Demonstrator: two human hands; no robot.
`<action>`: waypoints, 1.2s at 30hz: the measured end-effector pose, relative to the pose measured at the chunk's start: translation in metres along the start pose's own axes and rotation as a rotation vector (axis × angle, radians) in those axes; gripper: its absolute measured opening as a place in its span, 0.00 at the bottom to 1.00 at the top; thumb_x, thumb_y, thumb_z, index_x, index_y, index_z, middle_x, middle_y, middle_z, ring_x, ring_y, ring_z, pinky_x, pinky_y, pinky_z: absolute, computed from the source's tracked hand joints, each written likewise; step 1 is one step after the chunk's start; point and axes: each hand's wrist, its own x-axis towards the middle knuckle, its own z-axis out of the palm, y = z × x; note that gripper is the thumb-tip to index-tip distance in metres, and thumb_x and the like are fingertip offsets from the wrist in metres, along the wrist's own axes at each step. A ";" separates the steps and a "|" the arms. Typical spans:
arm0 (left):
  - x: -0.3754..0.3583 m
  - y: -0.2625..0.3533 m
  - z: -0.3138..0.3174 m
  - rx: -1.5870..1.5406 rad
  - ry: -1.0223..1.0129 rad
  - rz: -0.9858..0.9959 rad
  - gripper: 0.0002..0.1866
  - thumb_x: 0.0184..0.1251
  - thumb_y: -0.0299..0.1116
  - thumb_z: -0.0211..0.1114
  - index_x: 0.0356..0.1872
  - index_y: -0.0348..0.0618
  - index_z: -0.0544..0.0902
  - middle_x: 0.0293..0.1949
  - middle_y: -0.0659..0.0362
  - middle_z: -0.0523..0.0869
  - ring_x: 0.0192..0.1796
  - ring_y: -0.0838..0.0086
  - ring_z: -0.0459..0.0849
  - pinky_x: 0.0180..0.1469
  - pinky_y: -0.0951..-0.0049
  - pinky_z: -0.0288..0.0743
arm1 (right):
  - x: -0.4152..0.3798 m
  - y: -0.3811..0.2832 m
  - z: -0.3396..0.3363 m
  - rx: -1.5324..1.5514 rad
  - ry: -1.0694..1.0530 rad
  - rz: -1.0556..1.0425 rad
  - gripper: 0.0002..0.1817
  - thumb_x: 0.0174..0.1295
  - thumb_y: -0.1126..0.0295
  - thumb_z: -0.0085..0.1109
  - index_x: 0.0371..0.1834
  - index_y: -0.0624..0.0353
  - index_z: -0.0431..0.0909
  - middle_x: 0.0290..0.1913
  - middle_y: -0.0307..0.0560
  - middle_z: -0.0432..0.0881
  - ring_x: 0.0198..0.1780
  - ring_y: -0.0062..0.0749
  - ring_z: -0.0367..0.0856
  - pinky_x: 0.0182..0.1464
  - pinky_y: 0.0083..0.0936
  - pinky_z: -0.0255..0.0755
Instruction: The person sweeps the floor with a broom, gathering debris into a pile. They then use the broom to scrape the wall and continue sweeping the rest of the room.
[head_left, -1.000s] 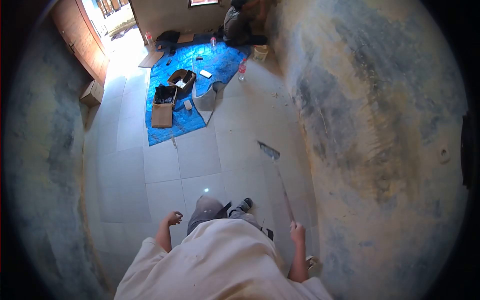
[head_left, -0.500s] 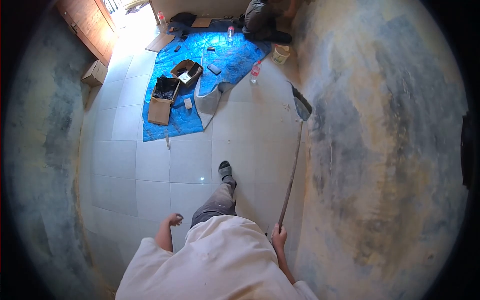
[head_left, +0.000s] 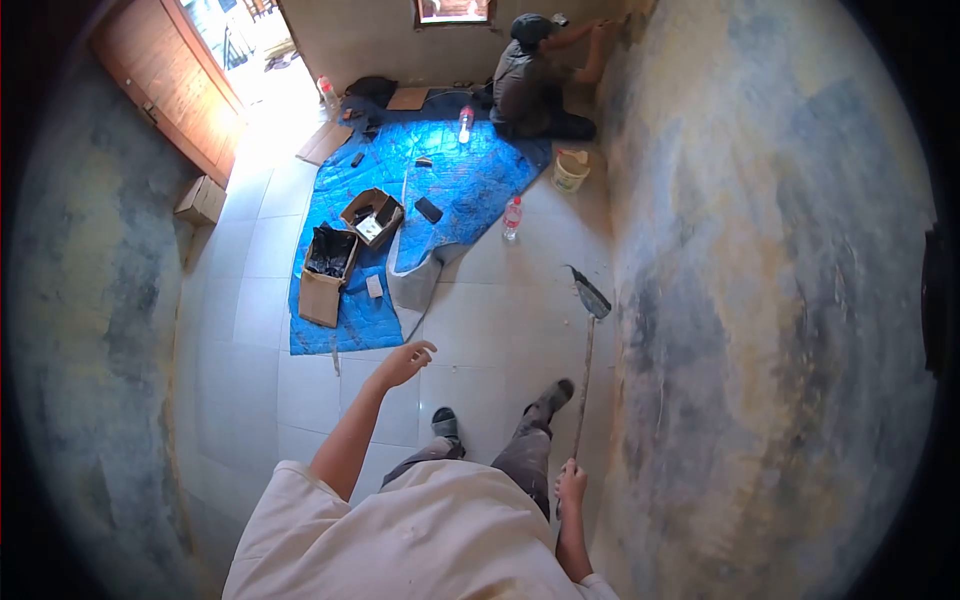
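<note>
My right hand (head_left: 571,482) is wrapped round the long thin handle of a broom (head_left: 585,400). The broom's dark, flat head rests low over the tiles near the foot of the right wall, ahead of my feet. My left hand (head_left: 408,364) is stretched forward in the air with loosely parted fingers and nothing in them. It hangs in line with the near edge of the blue tarp (head_left: 365,325), apart from it as far as I can tell.
On the tarp lie open cardboard boxes (head_left: 320,300), a phone (head_left: 428,209) and a bottle (head_left: 466,125). Another bottle (head_left: 512,218) and a bucket (head_left: 570,172) stand by the right wall (head_left: 740,300). A person (head_left: 530,85) sits beyond, hands at the wall. A wooden door (head_left: 165,80) stands at left.
My left hand has swung forward and up. My view has tilted up, showing the window and more of the seated person. A second foot has come into view; the right hand keeps hold of the broom.
</note>
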 end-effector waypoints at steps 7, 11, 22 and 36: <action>0.031 -0.101 0.086 0.292 -0.284 -0.439 0.15 0.55 0.33 0.57 0.44 0.44 0.80 0.36 0.47 0.85 0.38 0.59 0.84 0.44 0.64 0.76 | 0.189 -0.086 -0.035 -0.507 0.176 -0.521 0.22 0.66 0.54 0.44 0.29 0.65 0.71 0.20 0.58 0.74 0.24 0.52 0.76 0.27 0.41 0.69; 0.011 -0.089 0.144 0.198 -0.253 -0.891 0.16 0.54 0.33 0.57 0.44 0.43 0.80 0.36 0.47 0.85 0.37 0.62 0.84 0.43 0.65 0.76 | 0.319 -0.210 -0.045 -0.750 0.127 -0.395 0.22 0.67 0.56 0.40 0.40 0.68 0.73 0.39 0.66 0.78 0.42 0.62 0.75 0.43 0.47 0.68; 0.265 0.083 0.242 -0.332 -0.042 -0.626 0.13 0.66 0.32 0.54 0.48 0.39 0.76 0.39 0.54 0.83 0.45 0.67 0.81 0.47 0.68 0.74 | 0.632 -0.450 0.009 -1.143 0.222 -0.367 0.19 0.66 0.55 0.44 0.43 0.59 0.75 0.41 0.58 0.81 0.45 0.54 0.79 0.46 0.45 0.71; 0.187 0.028 0.298 -0.215 -0.111 -1.015 0.13 0.65 0.31 0.52 0.48 0.39 0.77 0.36 0.54 0.83 0.40 0.69 0.82 0.45 0.69 0.74 | 0.919 -0.600 0.096 -1.160 0.129 -0.713 0.28 0.64 0.50 0.39 0.45 0.68 0.75 0.45 0.67 0.78 0.48 0.60 0.76 0.50 0.45 0.69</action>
